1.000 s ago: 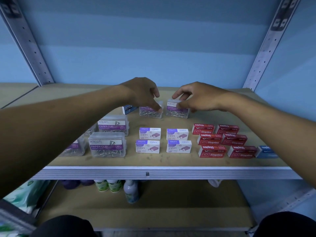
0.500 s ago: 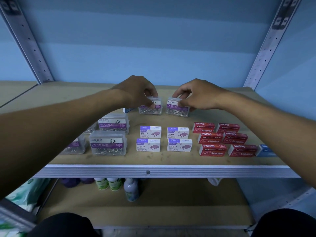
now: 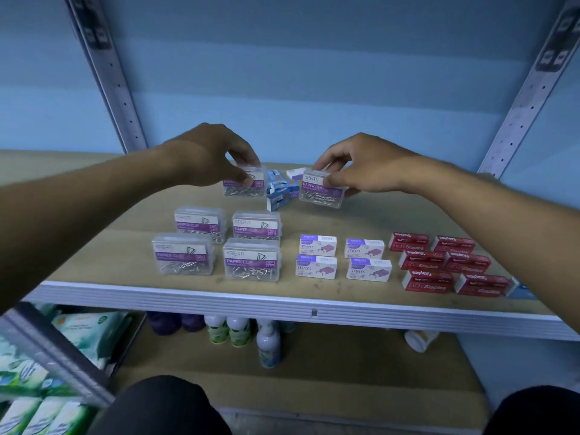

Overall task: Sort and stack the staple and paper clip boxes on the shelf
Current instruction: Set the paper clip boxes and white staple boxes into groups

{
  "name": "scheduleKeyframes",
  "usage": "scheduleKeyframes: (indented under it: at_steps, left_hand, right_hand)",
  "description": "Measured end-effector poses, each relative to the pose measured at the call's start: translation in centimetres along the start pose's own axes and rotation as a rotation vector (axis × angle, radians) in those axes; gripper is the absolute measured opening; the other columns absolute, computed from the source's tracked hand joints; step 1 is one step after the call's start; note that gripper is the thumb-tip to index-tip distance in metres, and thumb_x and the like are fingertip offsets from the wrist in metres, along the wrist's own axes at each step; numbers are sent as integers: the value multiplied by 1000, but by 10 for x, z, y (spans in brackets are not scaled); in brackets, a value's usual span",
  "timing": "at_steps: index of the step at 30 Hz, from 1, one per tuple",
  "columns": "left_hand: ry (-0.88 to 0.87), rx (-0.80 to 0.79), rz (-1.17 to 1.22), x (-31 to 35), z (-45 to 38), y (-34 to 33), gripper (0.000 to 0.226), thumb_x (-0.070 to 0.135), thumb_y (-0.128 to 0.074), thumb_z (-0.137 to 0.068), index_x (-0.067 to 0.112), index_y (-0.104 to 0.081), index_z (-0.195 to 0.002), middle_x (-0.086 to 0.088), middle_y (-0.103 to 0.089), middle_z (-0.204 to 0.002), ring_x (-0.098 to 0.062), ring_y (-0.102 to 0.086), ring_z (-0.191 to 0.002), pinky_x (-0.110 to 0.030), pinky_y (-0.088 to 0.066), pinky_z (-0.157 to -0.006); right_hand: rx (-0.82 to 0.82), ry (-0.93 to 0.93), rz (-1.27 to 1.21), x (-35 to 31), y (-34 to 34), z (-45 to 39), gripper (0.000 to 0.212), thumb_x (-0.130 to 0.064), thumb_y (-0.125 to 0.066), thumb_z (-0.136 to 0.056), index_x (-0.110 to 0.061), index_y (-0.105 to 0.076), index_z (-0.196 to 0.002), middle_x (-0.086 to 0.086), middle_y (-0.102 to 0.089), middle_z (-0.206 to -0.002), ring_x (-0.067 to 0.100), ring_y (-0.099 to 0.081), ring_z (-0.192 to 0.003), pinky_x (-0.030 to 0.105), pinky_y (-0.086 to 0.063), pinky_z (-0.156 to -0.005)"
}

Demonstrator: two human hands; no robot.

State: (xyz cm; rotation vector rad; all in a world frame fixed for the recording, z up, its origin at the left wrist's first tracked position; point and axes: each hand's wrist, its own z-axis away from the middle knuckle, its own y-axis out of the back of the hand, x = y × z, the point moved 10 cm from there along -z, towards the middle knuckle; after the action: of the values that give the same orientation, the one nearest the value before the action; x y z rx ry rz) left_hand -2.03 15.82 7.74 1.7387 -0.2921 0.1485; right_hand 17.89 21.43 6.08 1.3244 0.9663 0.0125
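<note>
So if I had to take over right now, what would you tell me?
Left hand holds a clear paper clip box; right hand holds another, both lifted at the back of the shelf.
Done: four clip boxes grouped front left, four white staple boxes in the middle, red staple boxes on the right.
Left: place these two, then sort the blue boxes behind.

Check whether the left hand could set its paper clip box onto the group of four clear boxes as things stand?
Probably yes. The left hand holds its paper clip box just behind the four clear boxes, and nothing lies between them.
</note>
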Motion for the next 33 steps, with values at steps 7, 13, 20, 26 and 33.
scheduleKeyframes:
  at_steps: [7, 13, 20, 26, 33]
  left_hand:
    - [35, -20, -23, -32, 23, 11, 34, 27, -78, -81, 29, -72, -114, 7, -70, -115, -11, -57, -88, -17, -39, -68]
    - [44, -35, -13, -47, 29, 7, 33, 25, -77, -83, 28, -72, -115, 5, -70, -118, -12, -57, -92, -21, -40, -70]
    - [39, -61, 12, -51, 28, -4, 31, 22, -77, -82, 26, -73, -113, 5, -70, -115, -11, -58, -91, -18, -39, -71]
    - [73, -99, 2, -62, 29, -19, 31, 22, -75, -84, 24, -72, -115, 6, -70, -116, -9, -56, -91, -17, -39, -70]
    - [73, -115, 24, -69, 29, -25, 29, 23, -75, -85, 24, -72, -114, 7, -70, -112, -8, -58, -90, -21, -39, -76]
  right_hand:
    - [-48, 59, -11, -45, -21, -14, 26, -16, -69, -92, -24, -74, -116, -4, -72, -103, 14, -72, -94, 34, -63, -83]
    - [-83, 76, -23, -68, -38, -20, 27, -13, -68, -93, -20, -72, -119, -4, -71, -100, 16, -73, -94, 31, -63, -80]
    - [-114, 70, 17, -69, -57, -28, 27, -17, -70, -92, -24, -73, -118, -2, -72, -103, 18, -72, -95, 36, -62, -86]
    - [-150, 68, 74, -67, -78, -34, 29, -21, -71, -91, -26, -72, -120, -6, -72, -105, 14, -69, -98, 36, -57, -93]
    - [-195, 63, 115, -67, -95, -35, 30, -20, -71, -91, -26, -71, -120, -9, -72, -106, 11, -66, -102, 27, -54, -89]
